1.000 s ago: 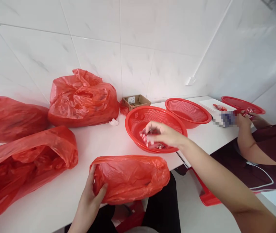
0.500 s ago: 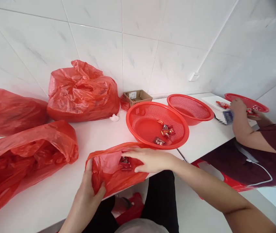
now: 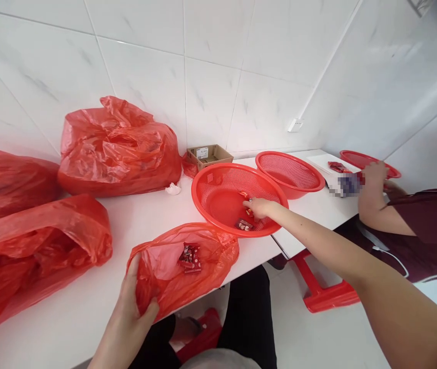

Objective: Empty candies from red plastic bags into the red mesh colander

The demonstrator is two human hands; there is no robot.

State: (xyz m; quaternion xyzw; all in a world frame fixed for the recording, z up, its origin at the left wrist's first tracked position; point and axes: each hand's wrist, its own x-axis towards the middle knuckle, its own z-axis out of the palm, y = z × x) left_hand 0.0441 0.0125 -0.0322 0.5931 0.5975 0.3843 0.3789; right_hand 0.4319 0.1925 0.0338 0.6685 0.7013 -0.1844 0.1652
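Bag (image 3: 221, 251): rim held between parted left fingers (image 3: 132, 272).
Packet (image 3: 243, 225): in basket (image 3: 211, 180), just beside curled right fingers (image 3: 251, 204); hold unclear.

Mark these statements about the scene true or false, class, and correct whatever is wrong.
1. The left hand holds the edge of a red plastic bag. True.
2. The right hand reaches into a red basket. True.
3. The bag held by the left hand has nothing in it. False: small wrapped packets lie inside.
4. A cardboard box lies between the two hands. False: the cardboard box stands beyond the basket, near the wall.
5. A white socket is fixed to the wall. True.
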